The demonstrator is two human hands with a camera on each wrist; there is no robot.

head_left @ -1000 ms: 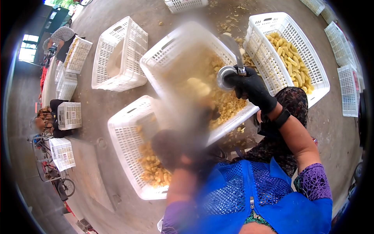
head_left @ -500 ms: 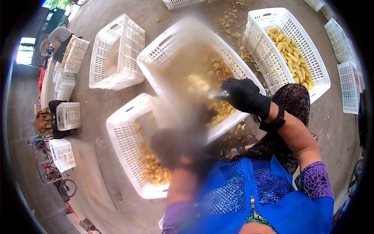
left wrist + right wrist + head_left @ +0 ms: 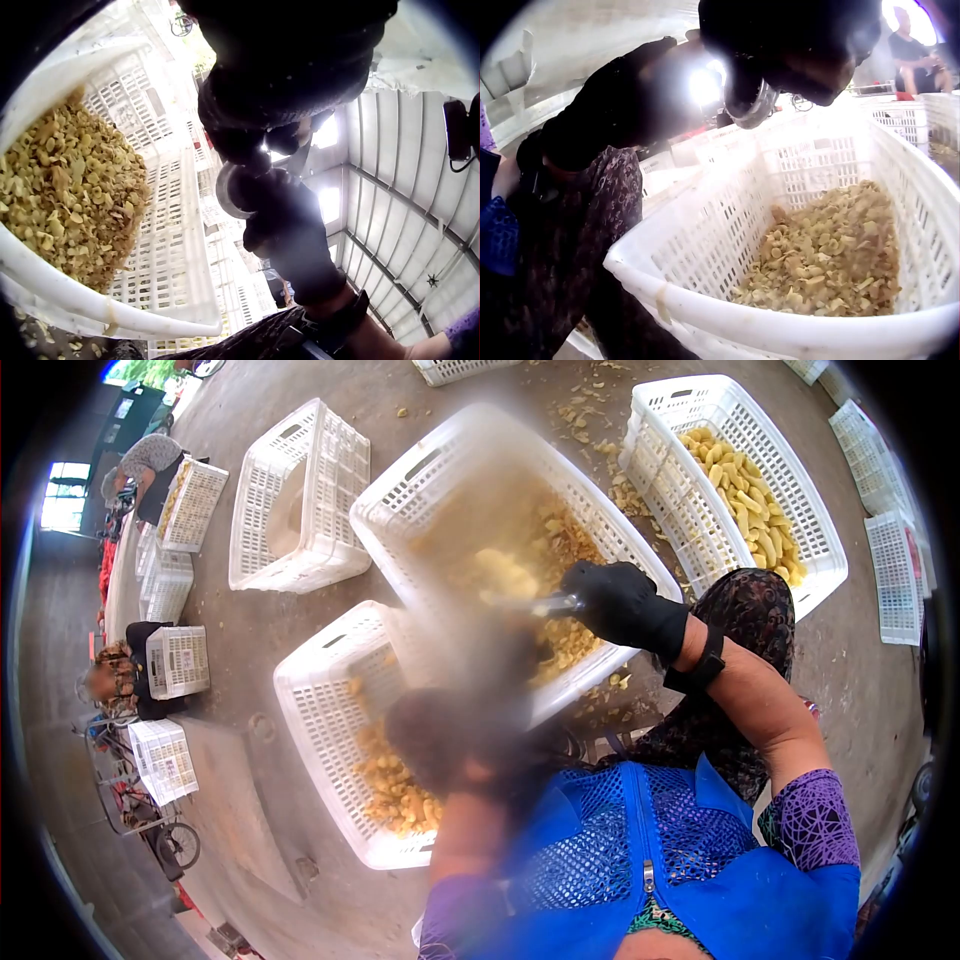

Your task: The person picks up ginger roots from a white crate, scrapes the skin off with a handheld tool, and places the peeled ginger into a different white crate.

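In the head view my black-gloved right hand (image 3: pixel 625 605) grips a shiny metal tool (image 3: pixel 556 603) over the middle white crate (image 3: pixel 405 485). A round metal rim on it shows beside that hand in the left wrist view (image 3: pixel 231 191). My gloved left hand (image 3: pixel 445 730) is blurred by a smear on the lens; its fingers are curled in the left wrist view. A pale yellow peeled piece (image 3: pixel 505 575) sits at its fingertips, against the tool's end. Below both hands, yellow-brown peelings (image 3: pixel 825 259) fill the crate's bottom.
On the right, a white crate (image 3: pixel 655 460) holds peeled yellow pieces (image 3: pixel 745 500). Another crate (image 3: pixel 310 685) at lower left contains brownish-yellow pieces (image 3: pixel 390 790). A further crate (image 3: pixel 345 490) stands beyond. Scraps (image 3: pixel 580 410) litter the concrete floor. Two people work among crates at far left.
My right hand has turned and lowered the tool from an upright position toward the yellow piece, then shifted slightly left. The left hand stays nearly in place.
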